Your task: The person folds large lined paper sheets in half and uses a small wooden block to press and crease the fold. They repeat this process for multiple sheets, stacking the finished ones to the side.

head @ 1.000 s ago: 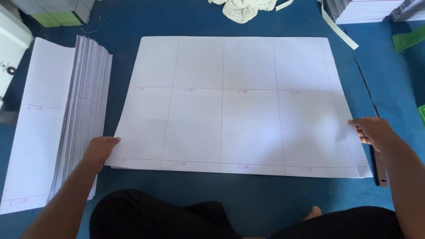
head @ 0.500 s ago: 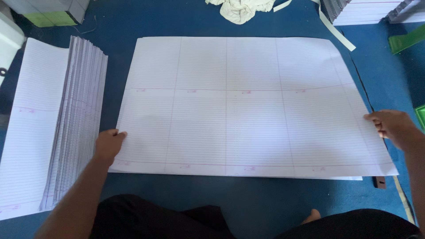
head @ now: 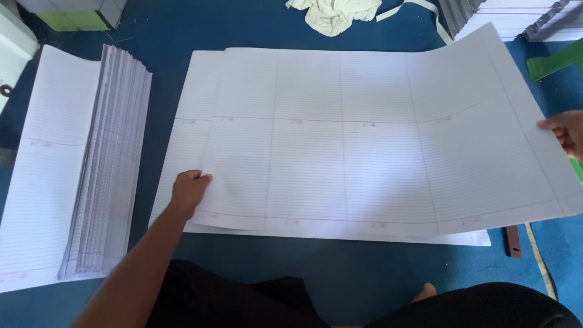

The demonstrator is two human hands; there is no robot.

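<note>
A big sheet of lined paper lies spread out on the blue floor, on top of more sheets just like it. The left hand holds the sheet's left edge, with the fingers curled together around the paper. The right hand holds the right edge, which is lifted up off the pile. That hand is partly out of the picture, so I cannot tell how its fingers are set. On the left sits a tall stack of folded lined pages. At the far side lies a crumpled white cloth. A small brown stick lies near the right corner.
</note>
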